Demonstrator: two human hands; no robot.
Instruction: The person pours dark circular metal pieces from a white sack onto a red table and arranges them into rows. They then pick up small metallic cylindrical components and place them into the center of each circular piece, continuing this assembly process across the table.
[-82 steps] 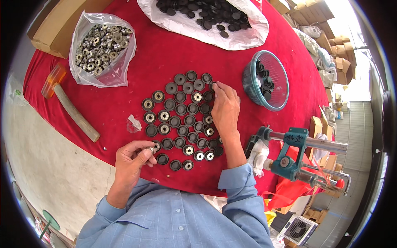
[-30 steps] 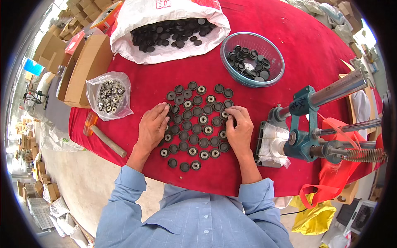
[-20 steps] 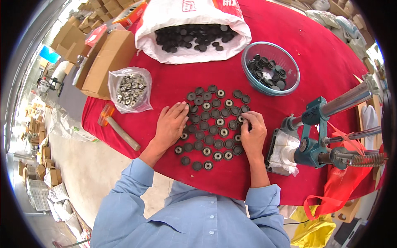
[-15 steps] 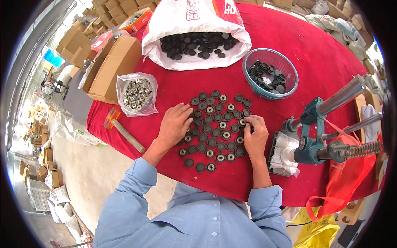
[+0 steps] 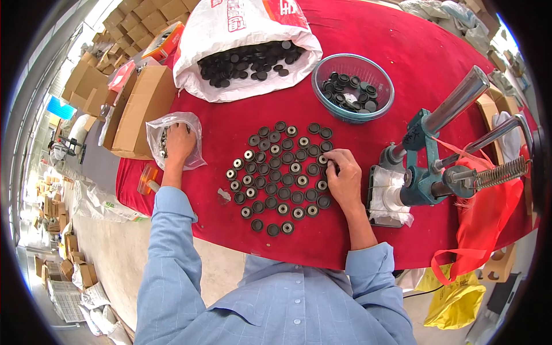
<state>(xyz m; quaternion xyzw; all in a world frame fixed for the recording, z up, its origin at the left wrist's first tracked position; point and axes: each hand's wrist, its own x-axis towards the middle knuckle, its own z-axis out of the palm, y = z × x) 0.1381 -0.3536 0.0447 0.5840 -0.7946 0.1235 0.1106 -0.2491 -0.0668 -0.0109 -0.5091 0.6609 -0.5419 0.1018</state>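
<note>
My left hand (image 5: 179, 142) is down in a clear plastic bag (image 5: 197, 156) of small metal rings (image 5: 164, 142). Its fingers curl among the rings, and their tips are hidden. My right hand (image 5: 345, 178) bends over the right edge of a spread of round black caps (image 5: 286, 192). Its thumb and forefinger close at the rim of a cap with a metal ring in it (image 5: 323, 159); what lies under the palm is hidden. Several caps hold a shiny ring in the centre, while others show only black.
A white sack (image 5: 247, 23) spills black caps at the back. Right of it stands a clear bowl (image 5: 382, 106) of caps. A green hand press (image 5: 420, 155) is at the right, with a red bag (image 5: 480, 224) beside it. A cardboard box (image 5: 141, 115) and a hammer (image 5: 148, 179) sit left.
My left hand has left the caps and reached left into the bag of metal rings. More caps at the left of the spread now show rings. My right hand stays by the right-hand caps.
</note>
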